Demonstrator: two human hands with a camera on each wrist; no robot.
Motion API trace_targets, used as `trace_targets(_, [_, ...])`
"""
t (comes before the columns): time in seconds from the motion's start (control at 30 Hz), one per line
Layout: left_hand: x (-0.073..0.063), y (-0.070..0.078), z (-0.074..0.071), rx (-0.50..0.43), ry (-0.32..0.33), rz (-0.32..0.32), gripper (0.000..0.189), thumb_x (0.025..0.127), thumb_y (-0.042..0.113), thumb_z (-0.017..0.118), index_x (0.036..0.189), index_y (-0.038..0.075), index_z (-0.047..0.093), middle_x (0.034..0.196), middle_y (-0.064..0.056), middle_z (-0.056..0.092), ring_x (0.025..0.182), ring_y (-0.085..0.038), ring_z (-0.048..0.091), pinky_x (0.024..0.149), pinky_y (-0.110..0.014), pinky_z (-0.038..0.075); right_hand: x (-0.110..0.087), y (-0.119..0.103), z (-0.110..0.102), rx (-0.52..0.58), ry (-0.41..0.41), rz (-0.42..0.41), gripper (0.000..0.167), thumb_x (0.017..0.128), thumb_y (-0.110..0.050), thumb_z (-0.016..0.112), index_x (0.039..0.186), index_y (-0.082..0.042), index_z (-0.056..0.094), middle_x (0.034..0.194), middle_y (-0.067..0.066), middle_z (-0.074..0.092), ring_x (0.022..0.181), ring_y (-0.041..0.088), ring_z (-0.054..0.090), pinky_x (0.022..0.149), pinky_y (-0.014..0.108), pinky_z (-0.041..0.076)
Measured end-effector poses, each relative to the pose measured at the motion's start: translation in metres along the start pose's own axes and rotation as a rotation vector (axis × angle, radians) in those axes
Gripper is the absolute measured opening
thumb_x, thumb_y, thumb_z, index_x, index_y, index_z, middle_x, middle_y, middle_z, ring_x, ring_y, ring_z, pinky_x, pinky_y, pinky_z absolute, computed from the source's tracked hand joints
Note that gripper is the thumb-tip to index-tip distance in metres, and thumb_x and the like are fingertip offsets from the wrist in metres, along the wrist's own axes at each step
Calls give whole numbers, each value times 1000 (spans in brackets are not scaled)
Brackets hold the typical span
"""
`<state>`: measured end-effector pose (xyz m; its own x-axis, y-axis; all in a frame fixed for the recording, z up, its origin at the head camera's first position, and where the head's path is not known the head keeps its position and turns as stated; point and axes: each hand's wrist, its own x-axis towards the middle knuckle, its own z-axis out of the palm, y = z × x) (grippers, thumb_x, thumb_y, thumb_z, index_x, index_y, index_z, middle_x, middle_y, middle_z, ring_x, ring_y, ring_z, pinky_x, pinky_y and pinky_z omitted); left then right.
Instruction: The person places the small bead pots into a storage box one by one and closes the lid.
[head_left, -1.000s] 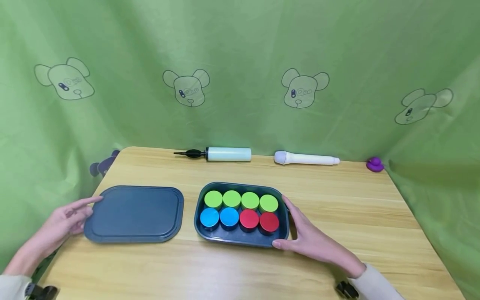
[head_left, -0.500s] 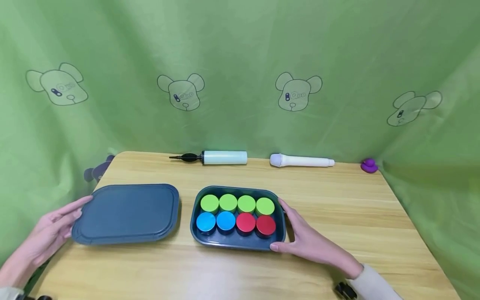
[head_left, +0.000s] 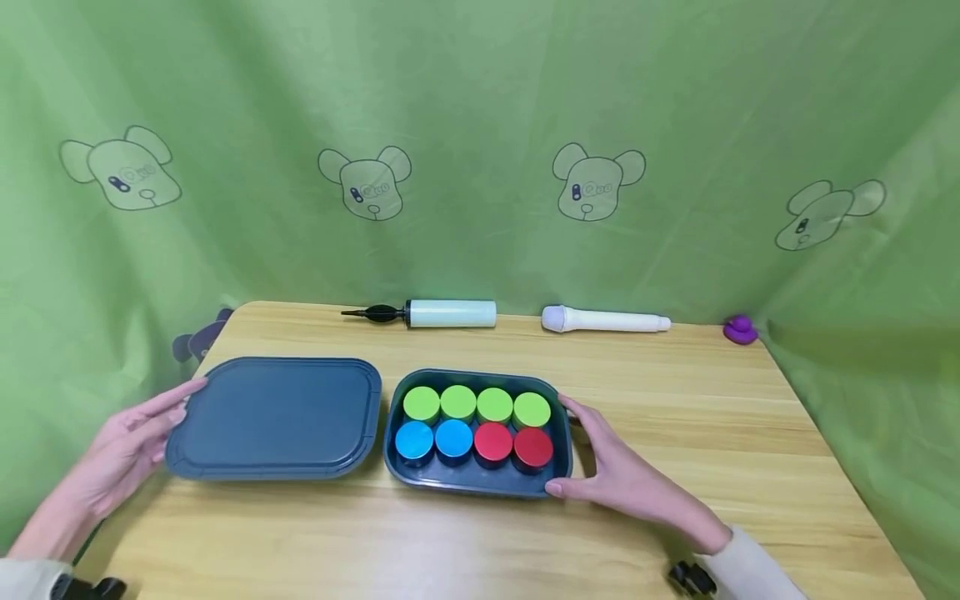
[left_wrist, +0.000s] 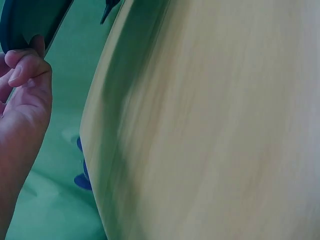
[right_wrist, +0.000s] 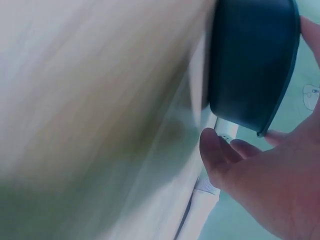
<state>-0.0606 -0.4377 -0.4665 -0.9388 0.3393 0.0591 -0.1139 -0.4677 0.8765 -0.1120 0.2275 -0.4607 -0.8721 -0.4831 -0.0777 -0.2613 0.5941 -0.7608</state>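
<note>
At the left of the head view my left hand (head_left: 123, 446) pinches the left edge of a dark blue-grey, rounded rectangular lid (head_left: 277, 417). The lid is raised off the table, its shadow below it; the left wrist view shows its underside (left_wrist: 32, 20) above curled fingers. Right of it stands a matching shallow box (head_left: 480, 481). Several green-topped cylinders (head_left: 458, 403) fill its back row; two blue-topped (head_left: 415, 439) and two red-topped ones (head_left: 492, 442) form the front row. My right hand (head_left: 615, 471) grips the box's right end, thumb at the near corner, fingers at the far one.
Along the table's back edge lie a pale blue hand pump (head_left: 450, 313) with a black nozzle, a white toy microphone (head_left: 607, 320) and a purple rubber duck (head_left: 740, 329). A green curtain (head_left: 480, 100) with mouse-head drawings hangs behind the wooden table (head_left: 450, 550).
My left hand has lifted the lid off the table and brought it rightward, near the box's left end. The right hand stays on the box, and the box has not visibly moved on the table.
</note>
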Motion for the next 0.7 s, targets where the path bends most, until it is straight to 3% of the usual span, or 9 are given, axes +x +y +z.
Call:
trace_targets(0.1, [5, -3, 6, -2, -9, 7, 59, 114, -12, 24, 164, 9, 50, 155, -8, 62, 107, -18, 75, 86, -29, 62, -1, 0, -1, -13, 10, -10, 114, 87, -50, 93, 173, -18, 26, 172, 13, 31, 154, 42, 35, 113, 70, 43])
trace_targets(0.27, [13, -7, 16, 32, 37, 21, 57, 114, -11, 29, 162, 10, 52, 157, -1, 61, 95, -9, 70, 75, -20, 58, -2, -1, 0, -25, 56, -44, 104, 90, -45, 92, 170, -17, 33, 171, 10, 34, 151, 38, 40, 112, 69, 44])
trace_targets(0.53, [24, -10, 36, 74, 91, 18, 56, 115, -9, 33, 161, 13, 55, 147, 2, 67, 81, -3, 63, 67, -16, 52, 6, -13, 1, -60, 259, -167, 76, 93, -34, 92, 156, -14, 56, 165, 1, 45, 144, 24, 50, 104, 54, 56])
trace_targets(0.7, [37, -16, 49, 70, 103, 21, 53, 116, -6, 35, 161, 14, 57, 146, -1, 68, 77, -3, 61, 65, -16, 51, 13, -19, 3, 68, 329, -199, 55, 98, -20, 87, 147, -11, 64, 151, 4, 59, 133, 21, 60, 99, 41, 59])
